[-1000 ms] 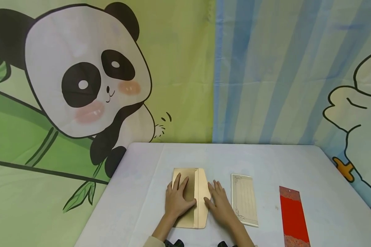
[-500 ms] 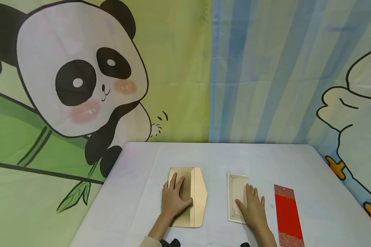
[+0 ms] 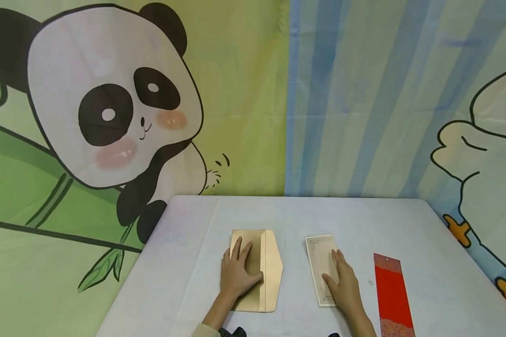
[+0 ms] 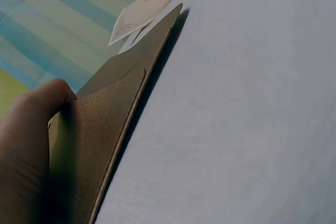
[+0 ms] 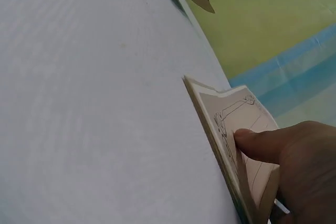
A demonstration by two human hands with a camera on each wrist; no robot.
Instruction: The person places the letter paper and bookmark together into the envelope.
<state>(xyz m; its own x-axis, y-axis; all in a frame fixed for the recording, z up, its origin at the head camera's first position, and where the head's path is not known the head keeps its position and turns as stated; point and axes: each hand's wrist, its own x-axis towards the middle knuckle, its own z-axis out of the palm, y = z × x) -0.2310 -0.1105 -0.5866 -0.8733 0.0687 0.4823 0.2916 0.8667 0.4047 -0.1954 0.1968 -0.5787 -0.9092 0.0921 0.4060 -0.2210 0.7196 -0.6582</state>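
A brown paper envelope point(image 3: 256, 299), its flap point(image 3: 273, 271) spread out to the right, lies on the white table. My left hand point(image 3: 237, 276) rests on it with fingers extended; in the left wrist view the thumb point(image 4: 52, 95) lies on its near part. To the right, my right hand point(image 3: 345, 285) grips a cream stack of lined letter paper point(image 3: 320, 262) by its right edge. The right wrist view puts the thumb point(image 5: 257, 142) on top of this letter paper point(image 5: 231, 114), whose sheets bend slightly. The other right fingers are mostly hidden there.
A red card point(image 3: 393, 295) with patterned ends lies on the table point(image 3: 194, 262) to the right of my right hand. Behind the table's far edge hangs a curtain point(image 3: 244, 93) printed with a panda and stripes.
My right hand has left the envelope flap, moved right and taken hold of the letter paper, which has shifted and turned slightly. My left hand stays on the envelope.
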